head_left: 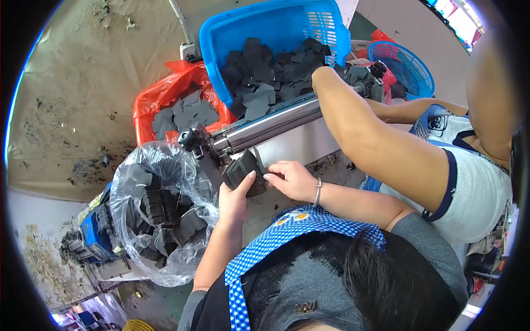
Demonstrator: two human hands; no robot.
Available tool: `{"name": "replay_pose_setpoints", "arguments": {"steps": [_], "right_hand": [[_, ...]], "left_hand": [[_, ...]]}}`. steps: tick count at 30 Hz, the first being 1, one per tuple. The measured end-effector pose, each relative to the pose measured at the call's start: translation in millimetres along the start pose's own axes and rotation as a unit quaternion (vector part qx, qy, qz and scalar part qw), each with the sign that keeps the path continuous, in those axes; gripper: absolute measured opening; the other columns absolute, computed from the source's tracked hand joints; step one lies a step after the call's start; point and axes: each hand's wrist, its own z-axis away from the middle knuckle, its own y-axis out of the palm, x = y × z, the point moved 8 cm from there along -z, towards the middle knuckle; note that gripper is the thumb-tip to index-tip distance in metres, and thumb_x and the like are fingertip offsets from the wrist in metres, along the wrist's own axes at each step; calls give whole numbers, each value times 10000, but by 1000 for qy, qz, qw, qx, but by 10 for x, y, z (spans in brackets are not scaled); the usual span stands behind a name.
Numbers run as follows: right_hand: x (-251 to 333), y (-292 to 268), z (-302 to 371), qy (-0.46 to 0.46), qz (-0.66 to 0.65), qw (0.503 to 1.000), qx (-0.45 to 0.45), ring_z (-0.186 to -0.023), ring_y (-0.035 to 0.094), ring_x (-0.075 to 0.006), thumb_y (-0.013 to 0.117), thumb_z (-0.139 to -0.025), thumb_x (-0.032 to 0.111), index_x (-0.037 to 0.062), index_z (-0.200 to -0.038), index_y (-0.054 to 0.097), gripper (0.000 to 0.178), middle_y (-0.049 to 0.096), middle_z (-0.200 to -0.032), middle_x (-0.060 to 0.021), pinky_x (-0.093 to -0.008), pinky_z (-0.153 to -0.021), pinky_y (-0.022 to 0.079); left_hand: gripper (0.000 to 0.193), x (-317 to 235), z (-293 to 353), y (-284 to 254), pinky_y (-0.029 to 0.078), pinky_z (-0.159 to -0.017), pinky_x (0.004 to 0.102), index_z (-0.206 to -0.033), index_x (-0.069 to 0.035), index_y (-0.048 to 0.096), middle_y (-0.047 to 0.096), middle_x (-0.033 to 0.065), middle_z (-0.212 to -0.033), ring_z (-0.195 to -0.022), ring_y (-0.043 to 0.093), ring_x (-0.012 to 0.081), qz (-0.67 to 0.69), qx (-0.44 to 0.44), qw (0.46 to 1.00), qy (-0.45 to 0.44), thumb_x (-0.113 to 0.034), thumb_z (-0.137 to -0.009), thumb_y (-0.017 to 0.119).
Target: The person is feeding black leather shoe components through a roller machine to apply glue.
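A thick stack of black thin square pieces (239,170) is in my hands, in front of the machine's metal roller (270,126). My left hand (236,199) grips the stack from below left, thumb lying across its near side. At the stack's right edge, my right hand (288,179) pinches a few pieces that fan apart from the rest. Left of my left forearm, a clear plastic bag (130,190) holds bundles of similar black pieces (160,205).
Beyond the roller, a blue plastic basket (221,47) holds loose black pieces. A red bag (144,107) with grey pieces sits beside it. A co-worker's arm (381,140) reaches toward the roller from the right. A round blue basket (417,69) stands at far right.
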Motion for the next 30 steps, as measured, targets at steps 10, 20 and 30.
{"name": "replay_pose_setpoints", "arguments": {"steps": [10,20,30], "right_hand": [[-1097,57,-133,428,-425,790,-109,-550,598,-140,471,-908,157,-11,-888,555,189,635,-762,-102,-238,-482,469],[152,81,-100,-25,-16,999,-37,-683,601,-294,669,-747,246,-7,-753,592,264,598,-696,-141,-378,-640,465],[-54,144,-101,72,-46,996,7,-590,635,-250,550,-787,177,1,-762,652,205,647,-665,-142,-354,-586,502]], "left_hand": [[284,-294,179,-255,466,-815,278,-1040,44,580,616,81,-1009,-896,578,144,-113,-100,975,165,36,-764,650],[352,-15,-34,-252,492,-751,299,-1069,8,544,611,77,-966,-825,602,175,17,-84,993,86,59,-745,670],[373,-41,42,-298,457,-811,283,-1087,11,527,586,52,-973,-856,553,150,-85,-74,982,149,19,-749,685]]}}
